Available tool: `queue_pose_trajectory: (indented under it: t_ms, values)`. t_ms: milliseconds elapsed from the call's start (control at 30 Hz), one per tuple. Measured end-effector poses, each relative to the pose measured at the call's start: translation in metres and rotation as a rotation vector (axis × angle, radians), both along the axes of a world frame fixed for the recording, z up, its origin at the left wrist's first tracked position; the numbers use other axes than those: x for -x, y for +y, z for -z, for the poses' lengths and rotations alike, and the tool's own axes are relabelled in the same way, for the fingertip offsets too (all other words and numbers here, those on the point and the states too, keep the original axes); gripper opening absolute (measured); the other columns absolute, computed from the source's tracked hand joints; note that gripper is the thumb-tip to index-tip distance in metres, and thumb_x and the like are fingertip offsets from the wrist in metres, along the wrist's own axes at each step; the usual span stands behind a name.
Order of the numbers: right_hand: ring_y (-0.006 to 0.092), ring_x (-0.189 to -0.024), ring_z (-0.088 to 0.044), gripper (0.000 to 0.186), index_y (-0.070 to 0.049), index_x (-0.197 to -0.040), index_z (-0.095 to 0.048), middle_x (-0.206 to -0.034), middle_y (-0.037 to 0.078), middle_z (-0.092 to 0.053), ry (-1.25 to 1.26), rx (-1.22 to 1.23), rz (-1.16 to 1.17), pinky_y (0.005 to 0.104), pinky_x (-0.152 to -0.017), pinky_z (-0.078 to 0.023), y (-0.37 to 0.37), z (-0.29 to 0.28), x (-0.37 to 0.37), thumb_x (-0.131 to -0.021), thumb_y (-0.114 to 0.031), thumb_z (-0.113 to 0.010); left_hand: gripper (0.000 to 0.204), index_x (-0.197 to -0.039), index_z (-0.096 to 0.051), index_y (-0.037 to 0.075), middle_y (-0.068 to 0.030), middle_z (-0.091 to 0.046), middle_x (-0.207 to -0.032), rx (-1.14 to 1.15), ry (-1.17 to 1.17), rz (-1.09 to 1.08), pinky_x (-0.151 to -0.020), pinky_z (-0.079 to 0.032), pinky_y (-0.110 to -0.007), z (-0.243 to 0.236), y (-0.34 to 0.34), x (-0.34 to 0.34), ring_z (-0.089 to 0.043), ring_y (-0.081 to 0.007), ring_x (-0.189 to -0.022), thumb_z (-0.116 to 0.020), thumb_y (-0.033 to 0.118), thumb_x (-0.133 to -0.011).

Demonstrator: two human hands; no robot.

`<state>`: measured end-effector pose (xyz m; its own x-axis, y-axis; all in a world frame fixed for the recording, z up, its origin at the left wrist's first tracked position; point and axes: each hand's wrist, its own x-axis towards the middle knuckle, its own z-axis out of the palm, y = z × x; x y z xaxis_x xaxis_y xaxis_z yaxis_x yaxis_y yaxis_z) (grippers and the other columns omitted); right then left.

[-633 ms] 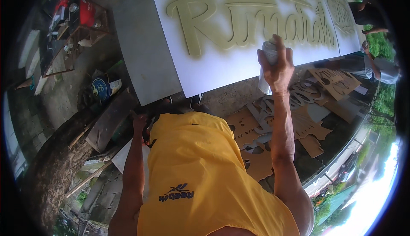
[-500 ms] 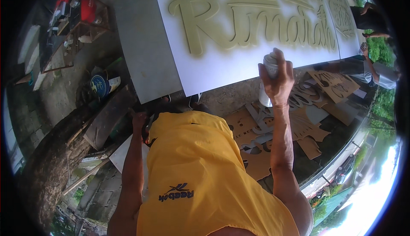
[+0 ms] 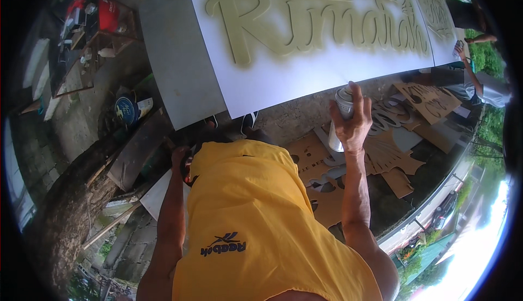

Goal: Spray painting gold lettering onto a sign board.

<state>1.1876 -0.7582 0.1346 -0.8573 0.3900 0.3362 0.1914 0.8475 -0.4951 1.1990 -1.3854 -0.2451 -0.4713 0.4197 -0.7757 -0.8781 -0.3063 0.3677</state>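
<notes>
My right hand point(image 3: 351, 124) grips a silver spray can point(image 3: 342, 110), index finger on its cap, held just below the lower edge of a large white signboard point(image 3: 261, 78). Raised olive-gold script letters point(image 3: 305, 26) cover the board. My left hand point(image 3: 178, 157) hangs low by my hip beside my yellow shirt point(image 3: 256, 214), next to a dark object I cannot make out; whether it holds anything is hidden.
Brown cardboard letter cut-outs point(image 3: 392, 154) lie on the ground under the board. A grey panel point(image 3: 174, 72) leans left of it. A paint tin point(image 3: 126, 110), planks and a cluttered bench point(image 3: 92, 34) stand at left. Another person point(image 3: 479, 78) works at the board's far right.
My right hand with the spray can has dropped a little, from over the board's lower edge to just below it. The left arm has stayed put.
</notes>
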Motion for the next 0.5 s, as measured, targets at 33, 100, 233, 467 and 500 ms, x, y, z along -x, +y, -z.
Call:
queue_pose_trajectory:
  t_ms: [33, 100, 233, 467, 500]
  values:
    - [0.0312, -0.073, -0.067, 0.065, -0.017, -0.141, -0.058, -0.099, 0.013, -0.057, -0.011, -0.021, 0.024, 0.0415, -0.061, -0.059, 0.004, -0.002, -0.006, -0.080, -0.020, -0.083, 0.029, -0.109, -0.072, 0.008, -0.0073, -0.068, -0.074, 0.350, 0.101, 0.209, -0.048, -0.049, -0.033, -0.006, 0.020, 0.012, -0.065, -0.0197, -0.060, -0.059, 0.032, -0.100]
    - [0.0316, -0.073, -0.068, 0.066, -0.018, -0.141, -0.058, -0.099, 0.013, -0.057, -0.030, -0.003, -0.007, 0.0417, -0.061, -0.059, -0.003, -0.006, -0.007, -0.080, -0.020, -0.083, 0.030, -0.107, -0.073, 0.008, -0.0075, -0.070, -0.077, 0.725, 0.213, 0.385, -0.051, -0.052, -0.034, -0.005, 0.015, 0.011, -0.068, -0.0209, -0.065, -0.059, 0.033, -0.100]
    - [0.0326, -0.074, -0.068, 0.068, -0.021, -0.142, -0.057, -0.098, 0.014, -0.057, -0.030, 0.083, -0.077, 0.0435, -0.061, -0.059, -0.013, 0.001, -0.003, -0.080, -0.021, -0.083, 0.026, -0.105, -0.074, 0.007, -0.0073, -0.071, -0.079, 0.863, 0.322, 0.468, -0.049, -0.051, -0.034, 0.008, -0.003, 0.005, -0.070, -0.0207, -0.066, -0.060, 0.029, -0.099]
    - [0.0342, -0.072, -0.067, 0.065, -0.023, -0.141, -0.058, -0.097, 0.014, -0.056, -0.016, 0.071, -0.045, 0.0454, -0.060, -0.058, -0.017, -0.001, 0.003, -0.080, -0.022, -0.082, 0.022, -0.106, -0.069, 0.005, -0.0082, -0.063, -0.074, 0.511, -0.026, -0.005, -0.041, -0.041, -0.029, -0.033, 0.047, 0.012, -0.059, -0.0177, -0.053, -0.059, 0.024, -0.101]
    - [0.0343, -0.073, -0.067, 0.064, -0.023, -0.140, -0.058, -0.097, 0.014, -0.057, 0.010, 0.060, -0.001, 0.0452, -0.060, -0.058, -0.008, -0.001, 0.006, -0.080, -0.022, -0.082, 0.022, -0.106, -0.069, 0.005, -0.0082, -0.063, -0.074, 0.516, -0.021, -0.006, -0.041, -0.041, -0.029, -0.031, 0.041, 0.010, -0.059, -0.0177, -0.053, -0.059, 0.024, -0.101]
